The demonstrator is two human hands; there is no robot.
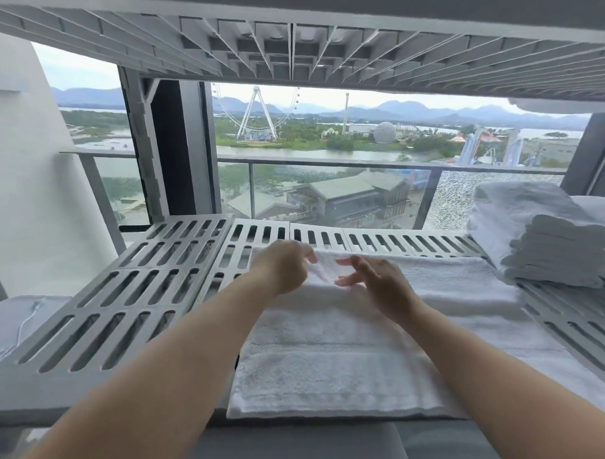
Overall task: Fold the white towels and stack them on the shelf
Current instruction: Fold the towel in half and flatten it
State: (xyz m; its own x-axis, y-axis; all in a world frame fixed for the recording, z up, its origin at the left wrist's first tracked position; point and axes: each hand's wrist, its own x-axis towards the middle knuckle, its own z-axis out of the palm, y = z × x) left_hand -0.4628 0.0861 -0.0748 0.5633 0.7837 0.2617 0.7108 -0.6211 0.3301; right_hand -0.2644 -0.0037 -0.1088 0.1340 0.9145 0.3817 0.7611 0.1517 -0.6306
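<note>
A white towel (333,358) lies spread flat on the grey slotted shelf (118,304), reaching from the front edge to the back. My left hand (285,267) hovers over the towel's far part with fingers curled downward, fingertips at a raised fold of the cloth. My right hand (371,278) is just to its right, fingers loosely spread and pointing left, holding nothing. A stack of folded white towels (541,241) sits on the shelf at the right.
Another slotted shelf (322,39) hangs close overhead. Behind the shelf a glass balcony railing (326,166) and a dark window post (175,148) stand. A white wall (26,204) is at the left. The shelf's left half holds nothing.
</note>
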